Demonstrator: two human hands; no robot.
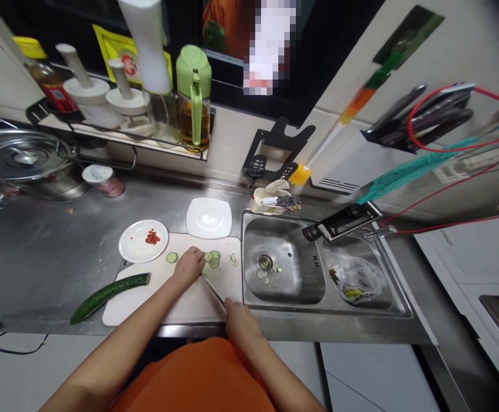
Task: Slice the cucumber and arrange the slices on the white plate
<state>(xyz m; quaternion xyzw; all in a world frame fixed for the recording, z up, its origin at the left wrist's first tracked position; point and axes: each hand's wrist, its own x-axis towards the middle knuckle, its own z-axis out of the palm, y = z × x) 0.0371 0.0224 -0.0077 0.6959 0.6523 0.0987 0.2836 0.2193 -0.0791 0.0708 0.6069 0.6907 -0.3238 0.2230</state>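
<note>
My right hand (240, 320) is closed round the handle of a knife (213, 290), whose blade points up and left over the white cutting board (167, 303). Fingers bent together, my left hand (189, 264) rests on the board near the blade tip; what lies under it is hidden. Several cucumber slices (214, 260) lie just right of my left hand, with thin scraps farther right. One slice (171, 257) is on its left. A long cut cucumber (107, 294) lies partly across the board's left edge.
A round plate (133, 246) with red pieces and an empty square plate (209, 217) stand behind the board. At the right is a sink (284, 286) with slices near its drain and a plastic bag. A lidded pot (56, 183) stands at the back left.
</note>
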